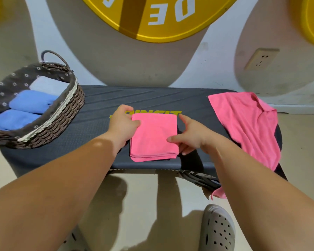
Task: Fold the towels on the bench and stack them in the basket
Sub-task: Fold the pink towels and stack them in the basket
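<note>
A: One folded pink towel lies on the bench between both hands, not yet in the basket. Second pink towel is unfolded at the right end, draping off. Three folded towels already sit in the basket, left end.
B: Hands?
A: Left hand grips its left edge, thumb on top. Right hand pinches the right edge, thumb over, fingers under.

Bare left hand and right hand, forearms uncovered; grey clog with round holes on one foot
</note>
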